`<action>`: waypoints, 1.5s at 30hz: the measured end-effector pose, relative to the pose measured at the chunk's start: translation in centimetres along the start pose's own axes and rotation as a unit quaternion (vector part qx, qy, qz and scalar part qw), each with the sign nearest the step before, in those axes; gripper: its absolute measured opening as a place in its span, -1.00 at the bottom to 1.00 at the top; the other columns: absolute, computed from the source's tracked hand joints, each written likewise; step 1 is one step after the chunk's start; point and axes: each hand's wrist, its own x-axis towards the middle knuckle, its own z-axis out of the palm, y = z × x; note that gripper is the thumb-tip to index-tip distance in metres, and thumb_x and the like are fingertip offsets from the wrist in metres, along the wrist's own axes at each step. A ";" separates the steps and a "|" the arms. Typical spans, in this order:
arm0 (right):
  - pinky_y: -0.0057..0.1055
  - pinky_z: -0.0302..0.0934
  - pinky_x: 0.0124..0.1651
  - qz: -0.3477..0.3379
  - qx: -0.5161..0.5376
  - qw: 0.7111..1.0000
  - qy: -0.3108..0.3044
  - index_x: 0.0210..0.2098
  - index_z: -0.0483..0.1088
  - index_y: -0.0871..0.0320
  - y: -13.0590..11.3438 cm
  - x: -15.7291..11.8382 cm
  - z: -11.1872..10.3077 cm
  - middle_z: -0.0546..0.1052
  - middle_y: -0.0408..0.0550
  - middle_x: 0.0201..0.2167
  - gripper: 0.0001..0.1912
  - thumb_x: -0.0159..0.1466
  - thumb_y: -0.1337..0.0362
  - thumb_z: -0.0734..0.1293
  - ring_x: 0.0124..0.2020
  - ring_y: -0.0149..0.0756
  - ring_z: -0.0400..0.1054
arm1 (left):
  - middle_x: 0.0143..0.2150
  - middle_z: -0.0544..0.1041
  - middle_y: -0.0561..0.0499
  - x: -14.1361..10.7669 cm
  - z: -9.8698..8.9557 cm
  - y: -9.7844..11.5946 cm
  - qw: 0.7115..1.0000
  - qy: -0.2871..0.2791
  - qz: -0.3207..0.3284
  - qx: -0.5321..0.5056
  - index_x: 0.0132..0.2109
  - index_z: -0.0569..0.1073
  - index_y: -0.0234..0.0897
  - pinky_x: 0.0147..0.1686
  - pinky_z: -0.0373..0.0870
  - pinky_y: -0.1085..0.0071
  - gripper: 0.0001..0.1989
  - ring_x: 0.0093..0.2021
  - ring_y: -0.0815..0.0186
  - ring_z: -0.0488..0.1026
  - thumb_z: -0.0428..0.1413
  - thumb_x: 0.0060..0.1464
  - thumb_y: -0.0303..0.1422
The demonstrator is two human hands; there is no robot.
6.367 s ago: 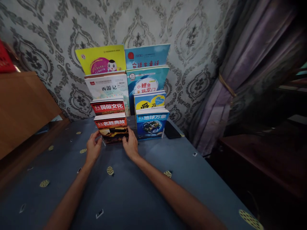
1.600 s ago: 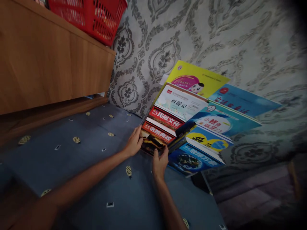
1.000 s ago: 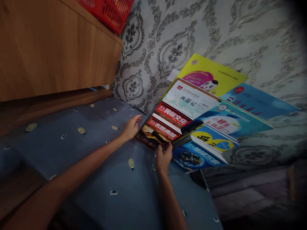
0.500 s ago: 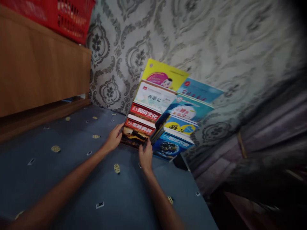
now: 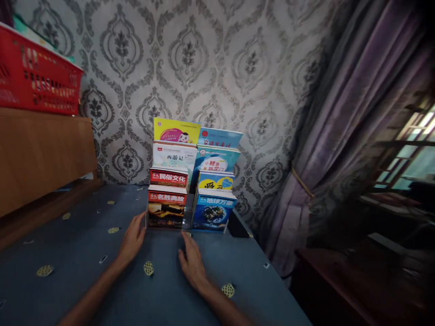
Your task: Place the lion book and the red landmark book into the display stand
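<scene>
Two stepped rows of upright books stand against the wall on the blue patterned cloth. The left row has a dark red-topped book (image 5: 166,210) in front, then a red book (image 5: 169,177), a white book (image 5: 173,156) and a yellow book (image 5: 170,130). A blue globe book (image 5: 213,213) fronts the right row. My left hand (image 5: 132,237) is open at the left row's lower left edge, fingertips close to it or touching. My right hand (image 5: 192,262) lies open on the cloth in front of the gap between the rows, holding nothing.
A red basket (image 5: 50,83) sits on a wooden cabinet (image 5: 47,156) at the left. Beside the right row lies a dark flat object (image 5: 238,225). A tied purple curtain (image 5: 306,167) hangs at the right, near a dark reddish piece of furniture (image 5: 326,285).
The view has levelled and shifted right. My right hand has drawn back from the left row's front corner and now lies lower. My left hand stays beside that row.
</scene>
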 end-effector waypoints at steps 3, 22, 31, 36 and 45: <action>-0.09 0.29 0.26 0.030 0.018 0.999 0.010 0.23 0.37 0.15 0.4 -0.2 -0.2 0.49 0.07 0.18 -0.46 0.27 0.31 0.17 0.22 -0.07 0.36 | 0.14 0.45 -0.16 0.1 -0.5 0.8 0.999 0.025 -0.017 0.020 0.20 0.34 -0.22 0.19 0.34 0.00 -0.54 0.17 0.08 0.41 -0.07 0.15 -0.35; -0.10 0.34 0.18 0.027 0.069 0.997 0.029 0.00 0.53 0.14 -0.6 0.0 -1.1 0.60 0.11 -0.01 -0.59 0.23 0.39 0.20 0.08 -0.05 0.48 | 0.29 0.38 -0.23 12.3 0.7 15.1 0.935 0.035 0.264 0.234 0.21 0.39 -0.24 0.34 -0.03 -0.10 -0.61 0.35 -0.01 0.22 -0.07 0.30 -0.34; -0.13 0.30 0.20 0.029 0.085 0.996 0.020 -0.01 0.52 0.18 -0.5 0.2 -1.0 0.59 0.12 0.00 -0.60 0.21 0.43 0.23 0.10 -0.08 0.45 | 0.28 0.39 -0.23 12.3 0.7 15.4 0.899 0.037 0.278 0.337 0.23 0.36 -0.29 0.33 0.06 -0.05 -0.60 0.30 0.03 0.29 -0.11 0.32 -0.35; -0.11 0.31 0.19 0.016 0.078 0.997 0.010 0.01 0.51 0.18 -0.9 0.2 -1.2 0.59 0.15 0.00 -0.60 0.24 0.43 0.21 0.10 -0.06 0.46 | 0.28 0.39 -0.24 12.3 0.3 15.4 0.891 0.032 0.288 0.349 0.22 0.36 -0.29 0.30 0.08 -0.08 -0.60 0.31 0.01 0.27 -0.12 0.32 -0.36; -0.22 0.41 0.00 -0.150 0.114 0.982 0.015 0.03 0.49 0.09 -5.9 4.9 -10.2 0.63 0.03 -0.11 -0.63 0.33 0.39 0.17 -0.08 -0.19 0.52 | 0.25 0.39 -0.24 14.7 -1.4 17.1 0.897 0.055 0.310 0.309 0.19 0.36 -0.34 0.31 0.10 -0.01 -0.61 0.31 0.03 0.24 -0.13 0.33 -0.33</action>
